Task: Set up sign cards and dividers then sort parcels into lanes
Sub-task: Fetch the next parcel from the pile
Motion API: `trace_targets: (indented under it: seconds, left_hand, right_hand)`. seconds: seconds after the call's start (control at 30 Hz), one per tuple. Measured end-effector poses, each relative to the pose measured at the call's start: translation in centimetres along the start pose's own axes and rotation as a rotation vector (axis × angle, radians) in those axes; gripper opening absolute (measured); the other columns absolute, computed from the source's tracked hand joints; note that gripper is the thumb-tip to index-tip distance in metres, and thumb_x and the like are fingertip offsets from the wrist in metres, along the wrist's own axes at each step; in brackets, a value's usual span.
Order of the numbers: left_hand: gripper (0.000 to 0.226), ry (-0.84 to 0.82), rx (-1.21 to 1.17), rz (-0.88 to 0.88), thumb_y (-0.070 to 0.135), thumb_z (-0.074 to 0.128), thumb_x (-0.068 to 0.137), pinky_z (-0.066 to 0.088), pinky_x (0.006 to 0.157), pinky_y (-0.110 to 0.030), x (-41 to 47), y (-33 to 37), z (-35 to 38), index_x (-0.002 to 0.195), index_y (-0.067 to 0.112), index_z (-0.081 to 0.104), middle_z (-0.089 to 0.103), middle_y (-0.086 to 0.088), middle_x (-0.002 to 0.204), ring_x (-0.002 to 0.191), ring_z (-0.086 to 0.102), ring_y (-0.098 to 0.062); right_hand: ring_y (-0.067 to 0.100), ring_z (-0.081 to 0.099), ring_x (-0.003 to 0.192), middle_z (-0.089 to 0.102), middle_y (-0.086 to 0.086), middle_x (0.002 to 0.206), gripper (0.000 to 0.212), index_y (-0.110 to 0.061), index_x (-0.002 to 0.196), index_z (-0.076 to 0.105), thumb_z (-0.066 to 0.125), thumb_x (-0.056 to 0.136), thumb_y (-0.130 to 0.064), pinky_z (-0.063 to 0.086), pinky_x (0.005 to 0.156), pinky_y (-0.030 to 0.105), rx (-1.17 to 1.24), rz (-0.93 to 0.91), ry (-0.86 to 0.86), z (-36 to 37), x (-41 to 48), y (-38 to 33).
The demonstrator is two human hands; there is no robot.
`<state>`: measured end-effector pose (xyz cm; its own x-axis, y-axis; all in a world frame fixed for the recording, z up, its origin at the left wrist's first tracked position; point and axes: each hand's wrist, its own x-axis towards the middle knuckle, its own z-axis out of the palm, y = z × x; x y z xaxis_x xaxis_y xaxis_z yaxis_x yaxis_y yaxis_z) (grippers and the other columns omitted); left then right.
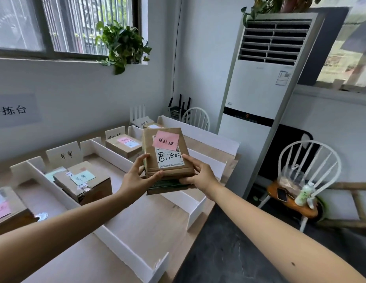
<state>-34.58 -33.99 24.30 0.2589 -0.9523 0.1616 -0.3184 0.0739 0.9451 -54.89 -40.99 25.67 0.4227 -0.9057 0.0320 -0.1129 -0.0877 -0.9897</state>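
Two hands carry the load: the left hand [141, 172] grips the near left corner of the parcel [167, 156], thumb on top, and the right hand [200, 172] clamps the near right corner, fingers curled under. The parcel hangs in the air above the lanes, clear of the surface [147, 219]. A second, darker pack [167, 185] seems to ride beneath it, pinched in the same grip. That is the first risk. Both grips sit at the near edge only, so the far end looks unsupported. If either hand loosens, the pack could slide out or the parcel tip forward. The second risk is the wrong lane. The pink note [165, 140] matches the one on the far box [124, 145], which lies below a sign card [114, 134] whose writing is partly hidden, so sorting by colour alone could mislead. The near box [84, 180], with a green note, lies in another lane. Third, the dividers [108, 154] look thin and light; a low pass or a hard drop could knock one askew and spoil the lanes.
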Motion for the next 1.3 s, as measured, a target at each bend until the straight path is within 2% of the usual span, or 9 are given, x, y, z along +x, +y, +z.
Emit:
trace_targets:
  seconds: [0.13,0.23,0.4,0.5,0.6,0.73,0.87,1.13,1.3]
  left_hand:
    - [0.073,0.008,-0.028,-0.002,0.048,0.076,0.07,0.052,0.07,-0.013,1.9,0.0,1.7,0.132,0.042,0.037,0.052,-0.007,0.136,0.127,0.049,-0.024]
    - [0.07,0.023,-0.008,-0.002,0.033,0.073,0.077,0.05,0.062,-0.007,3.5,0.3,3.4,0.136,0.034,0.036,0.052,-0.008,0.136,0.117,0.05,-0.014]
    - [0.069,0.015,-0.059,-0.015,0.028,0.072,0.078,0.053,0.058,-0.011,6.3,1.1,7.3,0.137,0.031,0.035,0.05,-0.009,0.136,0.108,0.053,-0.016]
    - [0.083,0.022,-0.039,-0.019,0.051,0.074,0.064,0.058,0.076,-0.028,8.2,1.4,9.9,0.135,0.037,0.035,0.049,-0.008,0.139,0.125,0.05,-0.027]
    - [0.107,0.009,-0.028,-0.037,0.078,0.073,0.043,0.055,0.088,-0.043,9.7,2.2,12.3,0.135,0.04,0.034,0.048,-0.006,0.14,0.128,0.047,-0.029]
    - [0.08,0.071,0.029,-0.036,0.05,0.072,0.069,0.053,0.087,-0.038,12.2,3.0,16.2,0.137,0.036,0.033,0.047,-0.008,0.141,0.13,0.044,-0.03]
    - [0.065,0.141,0.069,-0.053,0.034,0.071,0.079,0.049,0.086,-0.033,14.3,3.7,19.9,0.133,0.036,0.035,0.048,-0.009,0.141,0.133,0.041,-0.029]
    - [0.062,0.215,0.035,-0.077,0.027,0.071,0.081,0.046,0.066,-0.008,15.7,3.8,24.9,0.13,0.036,0.036,0.049,-0.007,0.139,0.13,0.045,-0.021]
    - [0.065,0.252,0.005,-0.106,0.019,0.071,0.082,0.043,0.052,-0.002,16.6,3.2,26.8,0.136,0.025,0.035,0.051,-0.011,0.136,0.11,0.046,-0.01]
  right_hand:
    - [0.022,0.052,0.119,0.053,0.001,0.134,0.081,-0.035,0.134,0.051,0.071,0.072,0.013,0.058,0.071,0.025,0.007,-0.002,-0.012,-1.8,2.1,0.6]
    - [0.022,0.051,0.12,0.052,0.0,0.135,0.082,-0.037,0.134,0.051,0.073,0.072,0.011,0.058,0.073,0.025,0.0,-0.001,-0.016,-3.6,3.6,1.4]
    - [0.02,0.053,0.117,0.053,-0.003,0.133,0.083,-0.035,0.136,0.051,0.072,0.071,0.012,0.059,0.079,0.035,-0.005,0.003,-0.013,-7.8,6.3,1.9]
    - [0.021,0.054,0.115,0.053,-0.002,0.132,0.082,-0.035,0.135,0.051,0.071,0.072,0.014,0.059,0.079,0.036,0.008,0.004,-0.039,-10.9,8.0,2.3]
    - [0.022,0.055,0.113,0.054,-0.002,0.131,0.082,-0.037,0.132,0.053,0.069,0.071,0.015,0.059,0.078,0.039,0.021,0.005,-0.047,-13.8,9.6,2.7]
    - [0.024,0.057,0.113,0.057,-0.002,0.13,0.082,-0.042,0.126,0.056,0.07,0.068,0.014,0.058,0.08,0.046,0.023,0.002,-0.049,-17.5,12.1,3.4]
    - [0.022,0.057,0.113,0.057,-0.004,0.128,0.082,-0.04,0.127,0.056,0.072,0.068,0.014,0.058,0.081,0.048,0.007,0.003,-0.068,-21.2,14.2,4.1]
    - [0.017,0.057,0.113,0.059,-0.005,0.126,0.082,-0.047,0.122,0.058,0.075,0.064,0.009,0.057,0.086,0.046,-0.022,-0.013,-0.134,-25.7,17.3,6.2]
    - [0.016,0.057,0.115,0.06,-0.005,0.126,0.081,-0.055,0.112,0.06,0.075,0.059,0.005,0.055,0.089,0.046,-0.023,0.005,-0.178,-26.7,19.1,7.7]
